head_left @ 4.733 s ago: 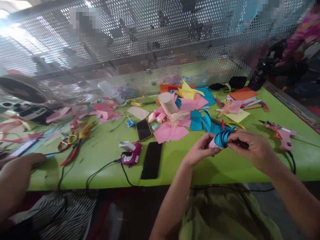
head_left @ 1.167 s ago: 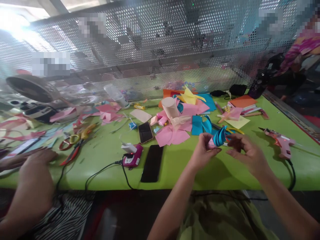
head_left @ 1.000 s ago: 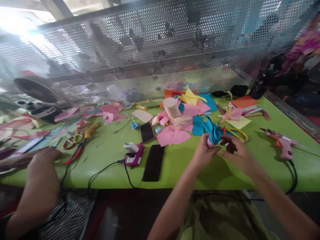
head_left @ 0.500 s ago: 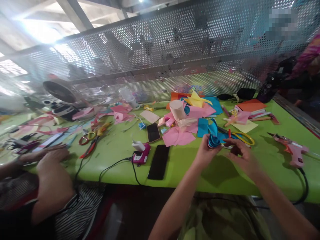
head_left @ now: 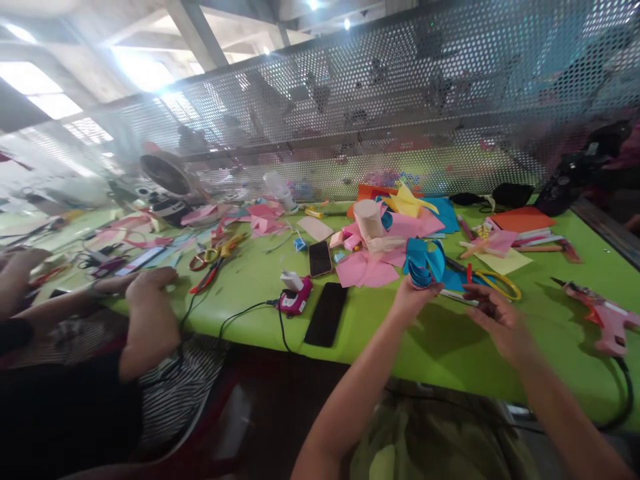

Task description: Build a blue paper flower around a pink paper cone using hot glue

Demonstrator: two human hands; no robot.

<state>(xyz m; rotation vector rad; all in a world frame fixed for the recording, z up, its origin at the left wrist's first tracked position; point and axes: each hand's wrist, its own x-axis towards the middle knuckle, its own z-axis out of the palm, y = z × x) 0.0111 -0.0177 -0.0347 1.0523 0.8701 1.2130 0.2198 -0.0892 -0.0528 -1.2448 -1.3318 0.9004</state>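
Note:
My left hand (head_left: 411,301) is closed around the base of a coil of blue paper (head_left: 421,275), just above the green table. A wide loop of blue paper (head_left: 436,259) curves up right behind the coil; whether the two are joined I cannot tell. To the right is my right hand (head_left: 500,321), apart from the coil, with thumb and forefinger spread. A slim white pen-like stick (head_left: 457,297) lies between the hands. Its right end is close to my right fingertips, and contact is unclear. Behind that hand are yellow-handled scissors (head_left: 500,283), partly covered.
Pink paper pieces (head_left: 367,269) and a pale paper cylinder (head_left: 369,220) stand beyond my hands. A pink glue gun (head_left: 600,313) lies right. Left are a black phone (head_left: 327,315), a magenta power adapter (head_left: 295,297) with cables, and a co-worker's arms (head_left: 150,300).
The camera view has turned left. My right hand has drawn slightly away from the blue coil, and the white stick shows more plainly between my hands. My left hand keeps its hold.

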